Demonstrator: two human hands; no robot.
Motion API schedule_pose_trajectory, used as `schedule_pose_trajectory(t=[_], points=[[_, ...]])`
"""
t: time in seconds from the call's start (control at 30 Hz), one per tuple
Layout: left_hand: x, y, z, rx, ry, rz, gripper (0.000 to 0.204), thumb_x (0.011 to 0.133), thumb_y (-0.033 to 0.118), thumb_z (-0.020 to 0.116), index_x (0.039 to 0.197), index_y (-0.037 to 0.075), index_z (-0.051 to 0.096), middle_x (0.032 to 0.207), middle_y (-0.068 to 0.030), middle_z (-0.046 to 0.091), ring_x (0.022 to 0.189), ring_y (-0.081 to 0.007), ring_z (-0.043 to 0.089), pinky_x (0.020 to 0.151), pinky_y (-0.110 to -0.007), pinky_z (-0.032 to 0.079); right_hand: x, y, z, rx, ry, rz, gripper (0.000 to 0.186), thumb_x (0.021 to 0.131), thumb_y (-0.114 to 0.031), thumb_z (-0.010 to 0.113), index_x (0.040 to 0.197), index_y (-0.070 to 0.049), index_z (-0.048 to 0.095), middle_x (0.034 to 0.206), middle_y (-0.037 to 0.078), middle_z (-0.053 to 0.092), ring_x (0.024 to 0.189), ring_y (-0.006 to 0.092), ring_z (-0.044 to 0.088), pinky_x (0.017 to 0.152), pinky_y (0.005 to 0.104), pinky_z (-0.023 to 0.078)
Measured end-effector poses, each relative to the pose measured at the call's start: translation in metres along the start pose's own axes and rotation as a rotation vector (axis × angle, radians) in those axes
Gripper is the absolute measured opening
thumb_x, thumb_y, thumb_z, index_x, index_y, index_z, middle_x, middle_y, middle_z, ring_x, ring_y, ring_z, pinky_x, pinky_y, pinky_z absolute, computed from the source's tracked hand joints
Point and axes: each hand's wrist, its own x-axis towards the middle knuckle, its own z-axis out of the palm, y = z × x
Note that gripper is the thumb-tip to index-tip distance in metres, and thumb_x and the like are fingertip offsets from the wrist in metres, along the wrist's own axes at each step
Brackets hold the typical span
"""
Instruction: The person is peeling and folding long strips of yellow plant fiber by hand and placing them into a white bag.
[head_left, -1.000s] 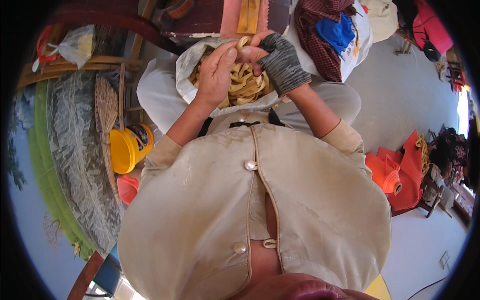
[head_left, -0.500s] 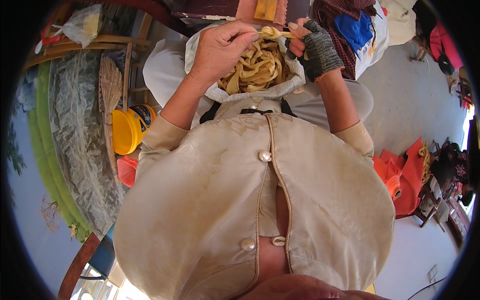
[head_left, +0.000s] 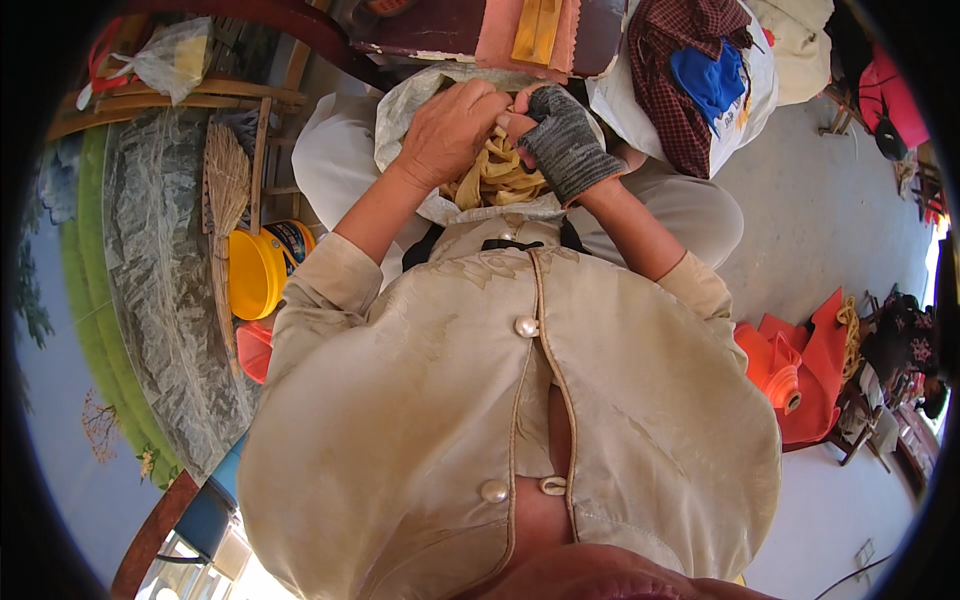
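My bare left hand (head_left: 455,130) is closed, its fingers bent down over a pale sack (head_left: 400,110) between my knees. My right hand (head_left: 565,140), in a grey fingerless knitted glove, is closed too, with its fingertips meeting those of the left. A tan fabric-like strip (head_left: 497,145) shows just under the joined fingers; the part they pinch is mostly hidden. More loose tan strips (head_left: 495,180) lie heaped inside the sack, partly covered by both hands.
Ahead stands a dark red table (head_left: 430,35) bearing a pink cloth (head_left: 495,35) and a wooden block (head_left: 538,30). A white bag (head_left: 740,130) with checked and blue cloth is at right. A yellow bucket (head_left: 255,275) and a straw broom (head_left: 226,180) stand left.
Both hands have come closer together and lower over the sack. The knotted strip that was stretched between them is now mostly hidden behind my fingers. The right hand has turned inward.
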Motion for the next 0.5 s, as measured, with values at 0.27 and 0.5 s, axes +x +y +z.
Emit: schedule_pose_trajectory(t=[0.27, 0.5], points=[[0.003, -0.070, 0.014, 0.104, 0.033, 0.211, 0.025, 0.063, 0.011, 0.060, 0.087, 0.011, 0.053, 0.077, -0.0040, 0.056, 0.072, -0.0241, 0.058, 0.062, -0.033, 0.047, 0.005, 0.000, 0.020, -0.340, 0.101, -0.296, 0.017, 0.074, -0.013, 0.060, 0.082, -0.002, 0.051, 0.075, 0.010, 0.048, 0.074, 0.0236, 0.049, 0.071, 0.0330, 0.041], [0.030, -0.044, 0.032, -0.807, -0.025, -0.470, 0.015, 0.090, 0.020, 0.050, 0.097, 0.006, 0.052, 0.066, -0.0009, 0.048, 0.056, -0.0129, 0.050, 0.055, -0.025, 0.044, 0.047, -0.002, -0.031, 0.085, 0.275, 0.089, 0.013, 0.075, -0.012, 0.065, 0.081, -0.002, 0.059, 0.063, 0.007, 0.058, 0.047, 0.0133, 0.055, 0.047, 0.0260, 0.046]])
